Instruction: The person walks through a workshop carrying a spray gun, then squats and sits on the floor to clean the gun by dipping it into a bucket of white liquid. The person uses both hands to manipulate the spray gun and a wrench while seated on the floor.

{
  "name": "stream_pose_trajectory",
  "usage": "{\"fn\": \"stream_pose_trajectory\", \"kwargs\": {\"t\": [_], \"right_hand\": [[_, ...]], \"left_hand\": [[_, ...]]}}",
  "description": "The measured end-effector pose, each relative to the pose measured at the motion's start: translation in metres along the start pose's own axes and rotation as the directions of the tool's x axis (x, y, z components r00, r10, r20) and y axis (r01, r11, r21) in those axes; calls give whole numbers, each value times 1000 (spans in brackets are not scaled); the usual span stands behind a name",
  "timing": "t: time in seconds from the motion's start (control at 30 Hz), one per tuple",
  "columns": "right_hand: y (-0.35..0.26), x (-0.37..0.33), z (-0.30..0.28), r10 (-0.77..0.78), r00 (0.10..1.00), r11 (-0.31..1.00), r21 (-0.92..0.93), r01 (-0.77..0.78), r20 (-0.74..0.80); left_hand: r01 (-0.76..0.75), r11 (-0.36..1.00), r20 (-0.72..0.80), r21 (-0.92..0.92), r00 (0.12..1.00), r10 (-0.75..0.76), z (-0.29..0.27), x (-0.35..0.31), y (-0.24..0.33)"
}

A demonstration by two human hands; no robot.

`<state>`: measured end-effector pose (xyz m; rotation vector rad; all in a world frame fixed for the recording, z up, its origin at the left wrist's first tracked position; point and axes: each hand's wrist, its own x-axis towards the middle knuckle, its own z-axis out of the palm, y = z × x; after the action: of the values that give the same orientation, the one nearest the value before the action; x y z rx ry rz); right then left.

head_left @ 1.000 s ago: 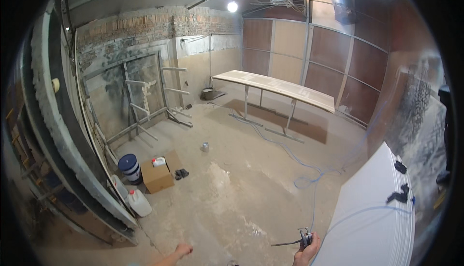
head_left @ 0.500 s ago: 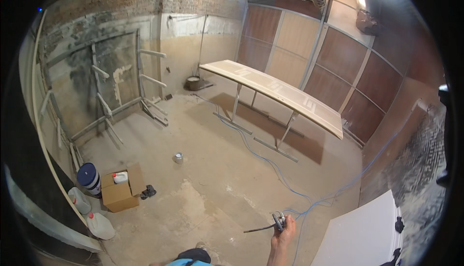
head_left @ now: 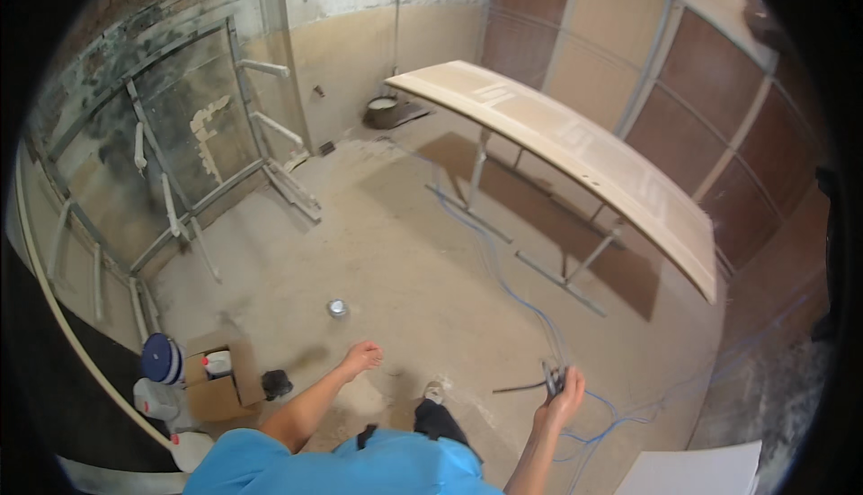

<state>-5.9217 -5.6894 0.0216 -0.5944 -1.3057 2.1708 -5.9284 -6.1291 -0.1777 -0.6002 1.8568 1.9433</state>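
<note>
My right hand [head_left: 570,393] is closed around a dark grey tool [head_left: 553,378] with a looped part. A thin black rod juts out of it to the left; its exact kind I cannot make out. Blue hoses [head_left: 589,437] lie on the floor beside and below this hand. My left hand [head_left: 362,357] hangs over the floor with nothing visible in it, its fingers loosely apart. Beyond it, a small silvery can [head_left: 337,308] stands on the floor. A pale door panel [head_left: 575,144] lies flat on metal trestles [head_left: 584,261], farther off to the right.
At lower left are an open cardboard box [head_left: 216,396], a blue-lidded bucket [head_left: 160,357], white jugs [head_left: 155,399] and a black crumpled thing [head_left: 277,384]. A metal rack with arms [head_left: 243,117] stands along the left wall. White panels [head_left: 692,472] lean at lower right.
My left arm has come into view. The view has tipped downward and the door panel appears larger. The tool in my right hand stays held, now slightly higher and farther right in view.
</note>
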Motion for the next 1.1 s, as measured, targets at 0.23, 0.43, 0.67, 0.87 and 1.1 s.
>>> {"fn": "stream_pose_trajectory", "kwargs": {"t": [0.23,0.43,0.67,0.87,1.1], "right_hand": [[71,126,295,137,888,981,-186,-59,438],[196,200,490,157,775,951,-305,49,613],[311,281,710,214,742,946,-324,4,636],[364,337,916,216,688,962,-271,-30,693],[514,436,1142,281,616,957,-266,-118,736]], "left_hand": [[335,916,-261,-220,885,-386,-84,51,-15],[615,541,-276,-573,477,-834,-146,143,-41],[86,886,-341,-456,903,-263,-239,408,212],[-165,934,-354,-316,934,46,-290,573,584],[-421,894,-342,-154,871,352,-364,809,764]]}}
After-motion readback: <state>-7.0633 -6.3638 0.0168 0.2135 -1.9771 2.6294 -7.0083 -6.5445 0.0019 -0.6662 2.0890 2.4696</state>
